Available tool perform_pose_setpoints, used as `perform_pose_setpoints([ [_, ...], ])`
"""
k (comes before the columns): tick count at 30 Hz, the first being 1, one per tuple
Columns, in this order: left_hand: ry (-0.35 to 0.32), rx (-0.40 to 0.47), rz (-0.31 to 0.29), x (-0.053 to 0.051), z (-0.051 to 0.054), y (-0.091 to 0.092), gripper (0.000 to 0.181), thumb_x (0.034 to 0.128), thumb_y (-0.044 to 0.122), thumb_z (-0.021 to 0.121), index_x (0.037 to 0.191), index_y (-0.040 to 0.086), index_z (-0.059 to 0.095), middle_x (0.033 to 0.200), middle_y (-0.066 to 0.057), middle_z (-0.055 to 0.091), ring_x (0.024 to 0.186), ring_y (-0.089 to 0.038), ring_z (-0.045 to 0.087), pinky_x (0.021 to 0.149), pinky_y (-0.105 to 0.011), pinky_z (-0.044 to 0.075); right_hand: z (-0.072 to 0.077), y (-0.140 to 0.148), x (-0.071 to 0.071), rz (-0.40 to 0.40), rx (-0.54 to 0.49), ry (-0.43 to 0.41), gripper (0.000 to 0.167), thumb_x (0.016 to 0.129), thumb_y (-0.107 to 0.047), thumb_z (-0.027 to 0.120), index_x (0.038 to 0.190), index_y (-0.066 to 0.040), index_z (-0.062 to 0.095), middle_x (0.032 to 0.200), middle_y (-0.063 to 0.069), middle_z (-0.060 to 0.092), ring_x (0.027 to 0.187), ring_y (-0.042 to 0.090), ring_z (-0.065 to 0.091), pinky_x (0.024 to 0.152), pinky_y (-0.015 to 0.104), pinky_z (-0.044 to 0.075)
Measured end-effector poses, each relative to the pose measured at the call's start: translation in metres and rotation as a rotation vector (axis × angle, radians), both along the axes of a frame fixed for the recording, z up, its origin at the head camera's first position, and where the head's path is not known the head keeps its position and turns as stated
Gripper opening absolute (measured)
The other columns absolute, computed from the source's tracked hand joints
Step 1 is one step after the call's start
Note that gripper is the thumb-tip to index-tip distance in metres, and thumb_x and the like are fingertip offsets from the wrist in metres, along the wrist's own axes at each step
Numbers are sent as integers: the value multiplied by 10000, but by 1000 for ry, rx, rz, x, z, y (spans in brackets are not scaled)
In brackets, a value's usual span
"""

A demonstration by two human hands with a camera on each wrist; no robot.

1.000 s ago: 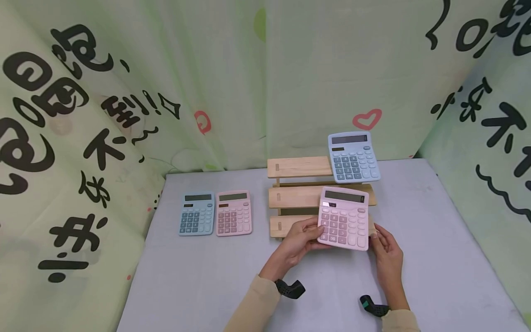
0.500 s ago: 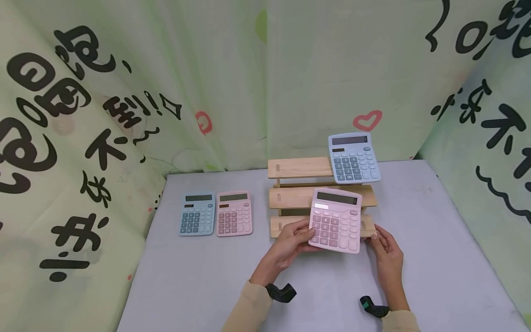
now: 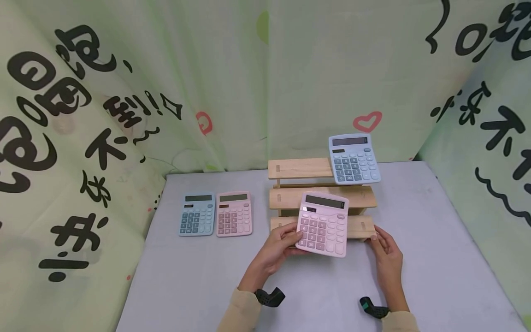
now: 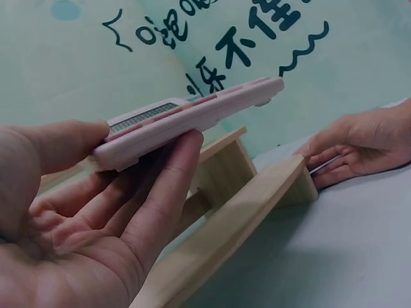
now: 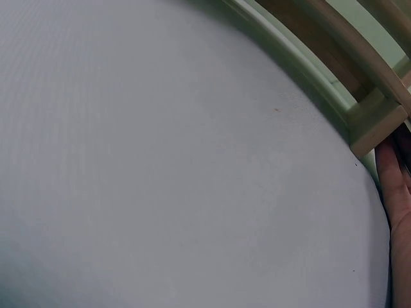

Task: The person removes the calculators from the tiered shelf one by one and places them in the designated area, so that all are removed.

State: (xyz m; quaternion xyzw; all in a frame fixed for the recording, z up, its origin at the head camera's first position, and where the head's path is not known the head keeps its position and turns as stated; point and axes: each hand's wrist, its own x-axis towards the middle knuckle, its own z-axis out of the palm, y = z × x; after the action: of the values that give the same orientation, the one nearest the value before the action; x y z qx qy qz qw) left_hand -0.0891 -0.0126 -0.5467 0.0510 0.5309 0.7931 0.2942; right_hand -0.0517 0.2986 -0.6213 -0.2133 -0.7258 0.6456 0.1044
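Note:
My left hand holds a pink calculator in front of the wooden stepped rack, tilted face up. In the left wrist view the thumb lies on the top of the calculator and the fingers support it from below, above the rack's lowest slat. At the right end of that slat, my right hand grips the rack's corner, thumb on top and fingers curled under. Only part of this hand shows in the right wrist view, beside the rack's leg. A light blue calculator leans on the rack's top tier, at the right.
Left of the rack, a blue calculator and a second pink calculator lie side by side on the white-covered table. Green printed curtains enclose the back and sides.
My left hand has carried the pink calculator leftward and slightly toward me along the front of the rack. The right hand stays at the rack's corner.

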Motion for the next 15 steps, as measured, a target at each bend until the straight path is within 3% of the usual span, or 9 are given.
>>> perform_pose_setpoints([
  [15, 7, 0, 68, 6, -15, -37, 504, 1073, 198, 566, 1535, 17, 475, 1388, -172, 674, 1108, -137, 744, 933, -356, 635, -2, -1, 1, -9, -98, 75, 476, 1052, -189, 625, 1486, -20, 530, 1169, -149, 695, 1095, -75, 673, 918, 52, 524],
])
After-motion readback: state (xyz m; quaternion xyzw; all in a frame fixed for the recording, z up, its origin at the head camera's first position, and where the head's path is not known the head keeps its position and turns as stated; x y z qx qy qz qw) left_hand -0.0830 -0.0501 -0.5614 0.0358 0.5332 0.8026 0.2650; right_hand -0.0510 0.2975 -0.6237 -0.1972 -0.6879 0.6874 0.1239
